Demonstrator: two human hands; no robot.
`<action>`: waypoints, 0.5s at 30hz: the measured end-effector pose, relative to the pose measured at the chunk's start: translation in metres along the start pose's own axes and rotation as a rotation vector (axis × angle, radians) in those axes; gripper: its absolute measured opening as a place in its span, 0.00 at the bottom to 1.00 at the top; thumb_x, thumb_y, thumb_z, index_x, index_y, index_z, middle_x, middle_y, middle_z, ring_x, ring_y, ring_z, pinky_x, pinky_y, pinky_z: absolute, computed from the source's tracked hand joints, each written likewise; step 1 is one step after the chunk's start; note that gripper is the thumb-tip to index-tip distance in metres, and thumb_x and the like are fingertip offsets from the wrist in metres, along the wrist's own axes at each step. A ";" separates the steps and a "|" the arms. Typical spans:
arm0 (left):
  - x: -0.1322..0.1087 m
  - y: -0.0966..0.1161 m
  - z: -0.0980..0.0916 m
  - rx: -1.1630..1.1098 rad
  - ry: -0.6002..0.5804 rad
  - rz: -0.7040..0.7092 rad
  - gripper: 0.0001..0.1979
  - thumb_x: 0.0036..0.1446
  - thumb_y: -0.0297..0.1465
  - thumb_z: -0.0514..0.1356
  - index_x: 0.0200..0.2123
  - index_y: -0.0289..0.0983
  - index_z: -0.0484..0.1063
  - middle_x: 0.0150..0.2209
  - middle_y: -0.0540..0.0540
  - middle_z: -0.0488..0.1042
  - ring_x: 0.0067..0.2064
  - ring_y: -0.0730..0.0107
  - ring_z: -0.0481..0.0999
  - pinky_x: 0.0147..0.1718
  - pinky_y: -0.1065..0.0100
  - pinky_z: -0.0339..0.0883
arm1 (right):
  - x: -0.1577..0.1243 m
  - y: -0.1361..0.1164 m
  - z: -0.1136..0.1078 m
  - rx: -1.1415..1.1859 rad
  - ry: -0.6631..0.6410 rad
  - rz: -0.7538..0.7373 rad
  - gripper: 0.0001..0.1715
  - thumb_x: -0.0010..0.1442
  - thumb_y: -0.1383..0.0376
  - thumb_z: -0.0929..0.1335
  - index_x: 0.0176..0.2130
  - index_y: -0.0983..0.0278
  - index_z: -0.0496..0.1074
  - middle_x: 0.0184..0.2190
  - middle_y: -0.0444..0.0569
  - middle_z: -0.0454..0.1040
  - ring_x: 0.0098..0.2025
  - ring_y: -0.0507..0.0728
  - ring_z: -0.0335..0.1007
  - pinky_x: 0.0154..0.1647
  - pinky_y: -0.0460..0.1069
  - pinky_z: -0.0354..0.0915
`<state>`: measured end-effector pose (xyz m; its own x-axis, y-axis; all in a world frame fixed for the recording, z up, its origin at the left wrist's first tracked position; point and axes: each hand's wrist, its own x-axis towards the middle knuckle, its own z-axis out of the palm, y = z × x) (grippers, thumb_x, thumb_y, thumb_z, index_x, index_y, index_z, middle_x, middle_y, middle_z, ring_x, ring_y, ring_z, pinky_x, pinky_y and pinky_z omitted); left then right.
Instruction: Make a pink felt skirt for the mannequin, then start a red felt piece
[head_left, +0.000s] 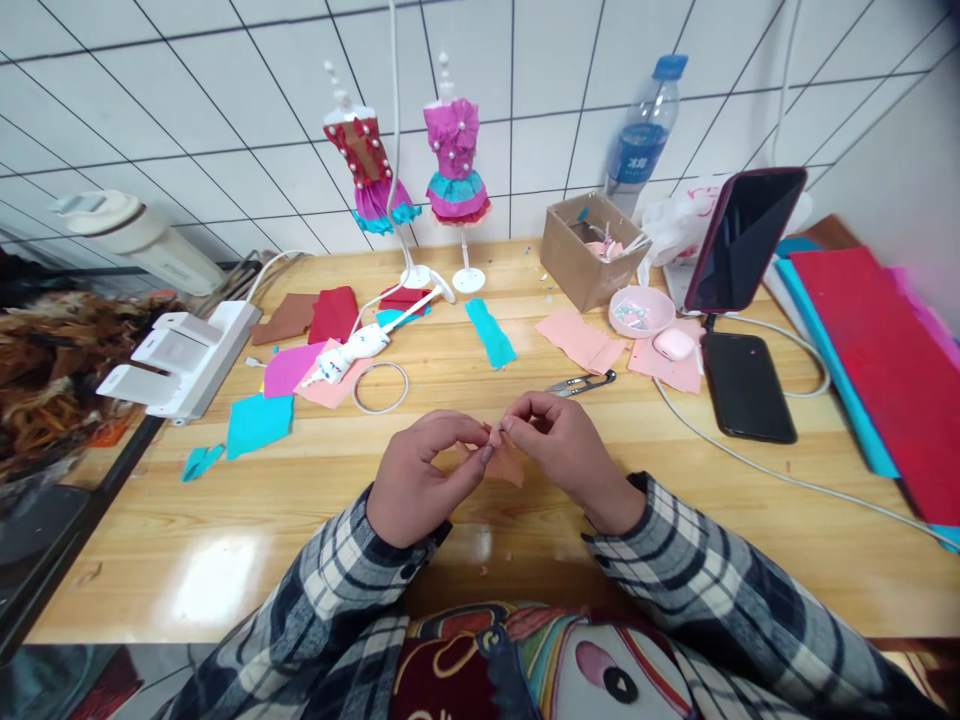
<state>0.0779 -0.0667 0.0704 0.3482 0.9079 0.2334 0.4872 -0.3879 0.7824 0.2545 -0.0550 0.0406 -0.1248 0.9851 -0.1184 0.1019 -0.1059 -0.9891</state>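
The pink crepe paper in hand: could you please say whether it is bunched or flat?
Bunched on top: the pink crepe paper is crumpled between left hand and right hand, flaring below.

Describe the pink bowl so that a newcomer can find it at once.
Find the brown box near the tiled wall. In front of its right side sits the pink bowl, open and round, unlike the flat pink sheets nearby.

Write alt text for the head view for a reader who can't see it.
A person's left hand and right hand pinch a small pink piece over a wooden table. Beyond them are colored scraps, two small dressed mannequins and a cardboard box.
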 end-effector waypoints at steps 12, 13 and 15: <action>-0.007 -0.001 -0.020 -0.434 -0.248 -0.275 0.11 0.59 0.39 0.61 0.33 0.37 0.73 0.32 0.44 0.79 0.33 0.66 0.78 0.33 0.67 0.72 | 0.017 0.001 -0.020 0.201 0.053 0.064 0.16 0.56 0.52 0.67 0.31 0.62 0.64 0.34 0.47 0.78 0.19 0.48 0.66 0.14 0.42 0.55; -0.008 -0.001 -0.024 -0.456 -0.269 -0.289 0.11 0.59 0.40 0.60 0.34 0.37 0.73 0.32 0.44 0.79 0.33 0.66 0.78 0.32 0.68 0.72 | 0.020 -0.003 -0.027 0.216 0.087 0.042 0.18 0.56 0.51 0.67 0.32 0.62 0.63 0.36 0.49 0.79 0.19 0.48 0.67 0.14 0.42 0.56; -0.008 -0.003 -0.031 -0.443 -0.296 -0.321 0.12 0.60 0.40 0.59 0.38 0.38 0.73 0.32 0.45 0.79 0.33 0.67 0.77 0.33 0.69 0.71 | 0.028 -0.013 -0.046 0.181 0.215 -0.060 0.19 0.56 0.49 0.68 0.33 0.62 0.64 0.36 0.51 0.80 0.19 0.48 0.67 0.14 0.42 0.58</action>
<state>0.0490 -0.0682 0.0840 0.4775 0.8614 -0.1732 0.2480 0.0570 0.9671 0.2951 -0.0196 0.0543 0.0890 0.9944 -0.0574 -0.0794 -0.0503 -0.9956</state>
